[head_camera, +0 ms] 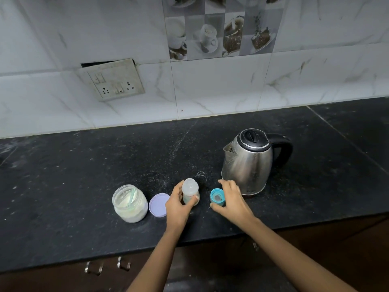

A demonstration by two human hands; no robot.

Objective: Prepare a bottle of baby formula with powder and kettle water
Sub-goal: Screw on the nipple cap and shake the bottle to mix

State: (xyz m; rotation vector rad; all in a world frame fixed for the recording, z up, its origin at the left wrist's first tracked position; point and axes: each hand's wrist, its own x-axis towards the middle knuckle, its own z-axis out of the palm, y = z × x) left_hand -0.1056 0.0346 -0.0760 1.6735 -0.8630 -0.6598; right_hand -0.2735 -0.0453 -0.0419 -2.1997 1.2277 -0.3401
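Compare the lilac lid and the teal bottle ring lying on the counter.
The flat lilac plastic jar lid is wider and lies untouched beside the open glass powder jar; the smaller, taller teal bottle ring sits by the steel kettle, right hand around it. The lilac lid is solid; the teal ring shows a grey centre. Both are round, off their containers, on the black counter.

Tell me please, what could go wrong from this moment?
The baby bottle stands narrow and upright, held only by the left hand; it may tip. The right hand works at the blue collar right beside the steel kettle, which may be hot. The powder jar stays uncovered, its lid beside it.
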